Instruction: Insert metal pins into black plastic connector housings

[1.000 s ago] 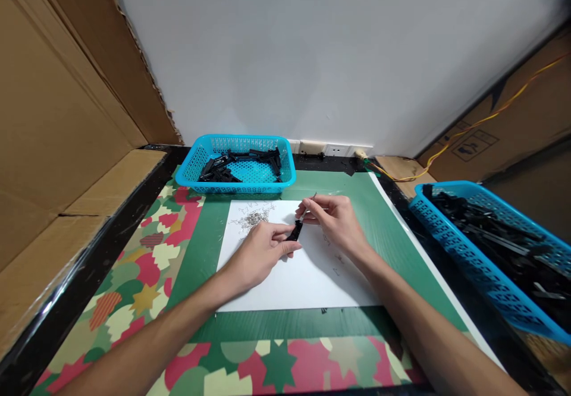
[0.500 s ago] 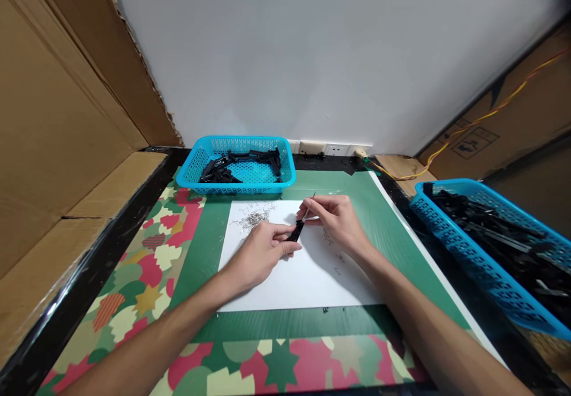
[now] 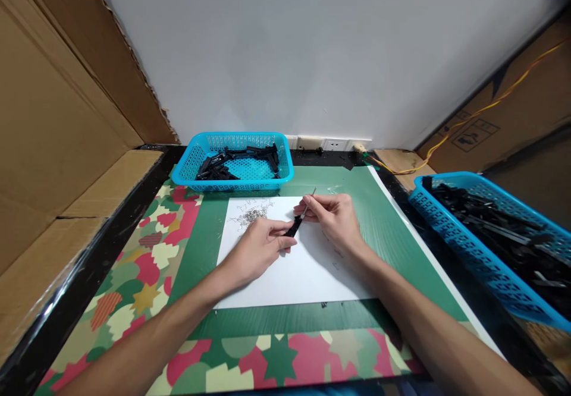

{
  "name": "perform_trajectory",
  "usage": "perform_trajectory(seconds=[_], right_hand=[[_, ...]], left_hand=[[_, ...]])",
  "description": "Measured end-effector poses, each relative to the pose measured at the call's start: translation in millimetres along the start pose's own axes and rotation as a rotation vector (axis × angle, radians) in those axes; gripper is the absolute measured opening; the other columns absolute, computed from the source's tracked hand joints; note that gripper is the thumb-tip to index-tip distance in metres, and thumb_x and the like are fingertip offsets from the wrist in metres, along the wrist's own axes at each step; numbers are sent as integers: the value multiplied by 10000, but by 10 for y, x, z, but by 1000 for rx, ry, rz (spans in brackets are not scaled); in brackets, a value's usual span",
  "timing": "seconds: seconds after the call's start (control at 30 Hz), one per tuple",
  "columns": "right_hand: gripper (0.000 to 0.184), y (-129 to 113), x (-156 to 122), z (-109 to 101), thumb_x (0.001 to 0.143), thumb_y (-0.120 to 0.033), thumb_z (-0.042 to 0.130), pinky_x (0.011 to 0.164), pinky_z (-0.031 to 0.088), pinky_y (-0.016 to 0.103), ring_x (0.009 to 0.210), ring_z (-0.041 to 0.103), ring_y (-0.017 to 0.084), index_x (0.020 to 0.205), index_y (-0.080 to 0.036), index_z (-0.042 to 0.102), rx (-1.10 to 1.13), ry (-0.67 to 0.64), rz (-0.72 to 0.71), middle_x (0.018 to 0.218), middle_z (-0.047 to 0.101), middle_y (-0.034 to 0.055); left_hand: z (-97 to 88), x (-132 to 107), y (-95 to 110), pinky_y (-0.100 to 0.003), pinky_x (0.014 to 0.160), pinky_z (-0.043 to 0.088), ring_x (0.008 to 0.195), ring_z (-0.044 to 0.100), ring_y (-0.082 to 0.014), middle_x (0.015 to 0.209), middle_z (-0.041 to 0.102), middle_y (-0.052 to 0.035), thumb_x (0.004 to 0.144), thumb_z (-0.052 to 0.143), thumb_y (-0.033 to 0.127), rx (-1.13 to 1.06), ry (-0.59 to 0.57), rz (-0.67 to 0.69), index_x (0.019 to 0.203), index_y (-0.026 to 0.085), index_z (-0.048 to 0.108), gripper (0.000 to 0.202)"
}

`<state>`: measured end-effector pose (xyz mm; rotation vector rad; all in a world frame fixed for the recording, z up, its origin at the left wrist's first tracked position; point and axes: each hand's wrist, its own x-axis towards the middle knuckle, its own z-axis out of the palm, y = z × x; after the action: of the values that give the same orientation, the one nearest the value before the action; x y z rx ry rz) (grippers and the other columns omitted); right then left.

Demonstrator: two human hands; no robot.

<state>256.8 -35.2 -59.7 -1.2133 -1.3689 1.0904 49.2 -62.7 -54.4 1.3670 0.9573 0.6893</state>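
My left hand (image 3: 259, 252) rests on a white sheet (image 3: 294, 277) and pinches a small black plastic part (image 3: 293, 227) between thumb and fingers. My right hand (image 3: 332, 220) is closed on a thin metal pin (image 3: 308, 203) whose lower end meets the top of the black part. A heap of tiny metal pieces (image 3: 252, 214) lies on the sheet just left of my hands.
A blue basket (image 3: 200, 152) with several black parts stands at the back of the green mat (image 3: 383, 217). A larger blue basket (image 3: 450, 235) full of black parts sits at the right. Cardboard walls rise on the left and right; a yellow cable runs along the back right.
Both hands stay together on the sheet; the black part and pin have shifted only slightly. The view has tilted a little.
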Motion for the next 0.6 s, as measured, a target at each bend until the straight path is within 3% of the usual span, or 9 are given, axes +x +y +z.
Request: perform_trajectory(seconds=[0.2, 0.4, 0.6], right_hand=[[477, 35, -15, 34, 940, -567, 713, 788, 652, 423, 829, 769, 296, 892, -113, 852, -81, 46, -43, 864, 817, 151], [449, 69, -49, 106, 970, -541, 668, 789, 635, 411, 832, 759, 282, 847, -141, 832, -109, 76, -114, 872, 814, 129], [421, 110, -54, 121, 982, -498, 654, 768, 608, 361, 819, 750, 263, 805, -152, 816, -116, 77, -151, 874, 815, 116]], left_hand=[[2, 11, -15, -231, 484, 262, 486, 391, -53, 757, 626, -13, 907, 720, 336, -32, -28, -18, 1138, 59, 757, 363], [-11, 22, -43, -217, 422, 232, 413, 355, -40, 747, 619, -2, 906, 726, 398, -53, -14, -64, 1362, 59, 681, 571], [-28, 28, -28, -205, 378, 253, 384, 380, -38, 751, 638, -25, 904, 739, 455, -51, -5, -44, 1335, 64, 710, 583]])
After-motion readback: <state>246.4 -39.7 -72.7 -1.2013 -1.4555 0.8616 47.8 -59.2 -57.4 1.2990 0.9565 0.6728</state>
